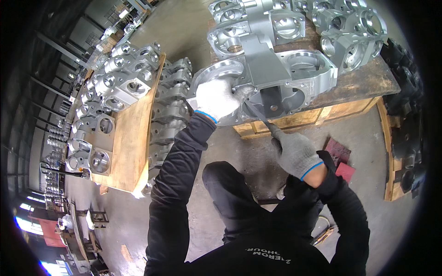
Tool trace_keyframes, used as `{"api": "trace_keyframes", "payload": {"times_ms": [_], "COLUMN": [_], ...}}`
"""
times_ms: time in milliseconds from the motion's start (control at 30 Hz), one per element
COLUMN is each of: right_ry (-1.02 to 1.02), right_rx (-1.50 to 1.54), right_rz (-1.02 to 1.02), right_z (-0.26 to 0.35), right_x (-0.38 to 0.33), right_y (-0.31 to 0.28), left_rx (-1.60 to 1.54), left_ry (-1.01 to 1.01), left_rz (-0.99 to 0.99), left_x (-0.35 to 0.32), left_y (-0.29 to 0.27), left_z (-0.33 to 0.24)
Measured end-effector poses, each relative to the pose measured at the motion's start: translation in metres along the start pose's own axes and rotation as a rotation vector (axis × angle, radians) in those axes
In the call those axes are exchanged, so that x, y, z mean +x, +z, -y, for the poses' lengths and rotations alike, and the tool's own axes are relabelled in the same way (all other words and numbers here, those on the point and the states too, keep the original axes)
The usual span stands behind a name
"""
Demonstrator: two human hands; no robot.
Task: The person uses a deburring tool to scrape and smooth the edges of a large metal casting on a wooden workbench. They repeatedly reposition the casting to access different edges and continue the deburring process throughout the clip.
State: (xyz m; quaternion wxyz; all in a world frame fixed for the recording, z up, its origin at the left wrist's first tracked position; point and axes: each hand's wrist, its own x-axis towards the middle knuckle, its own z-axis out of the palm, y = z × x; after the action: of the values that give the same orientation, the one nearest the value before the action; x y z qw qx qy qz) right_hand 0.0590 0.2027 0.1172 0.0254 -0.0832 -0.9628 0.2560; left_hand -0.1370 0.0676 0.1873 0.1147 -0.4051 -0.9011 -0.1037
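Observation:
A large silver metal casting (269, 69) with round bores lies at the near edge of a wooden-topped stand. My left hand (216, 97), in a whitish work glove, rests closed against its near left side, fingers curled beside a bore; what they grip is hidden. In a grey glove, my right hand (297, 154) is closed around the lower end of a narrow, flat, file-like tool (258, 112). The tool slants up and left across the rim of the near opening. Its far end reaches close under my left fingers.
More silver castings (354, 41) stand farther back on the wooden stand (363, 85). To the left, a pallet (131, 142) carries several castings, with more beside it. Black castings (407, 124) stand on a right-hand pallet. Red pieces (343, 170) lie on the floor near my right hand.

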Motion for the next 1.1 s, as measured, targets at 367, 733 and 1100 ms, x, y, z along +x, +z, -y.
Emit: {"api": "trace_keyframes", "payload": {"times_ms": [367, 733, 1100], "right_ry": [-0.183, -0.313, -0.143], "right_rx": [0.020, 0.011, 0.313], "right_rz": [-0.180, -0.254, 0.107], "right_z": [-0.028, -0.028, -0.042], "right_x": [0.017, 0.040, 0.037], "right_y": [0.017, 0.004, -0.017], "left_rx": [-0.052, 0.052, -0.116], "left_ry": [0.098, -0.004, 0.208], "left_rz": [-0.086, 0.048, -0.212], "left_x": [0.002, 0.003, 0.001], "left_y": [0.001, -0.001, 0.007], "left_z": [0.004, 0.000, 0.003]}}
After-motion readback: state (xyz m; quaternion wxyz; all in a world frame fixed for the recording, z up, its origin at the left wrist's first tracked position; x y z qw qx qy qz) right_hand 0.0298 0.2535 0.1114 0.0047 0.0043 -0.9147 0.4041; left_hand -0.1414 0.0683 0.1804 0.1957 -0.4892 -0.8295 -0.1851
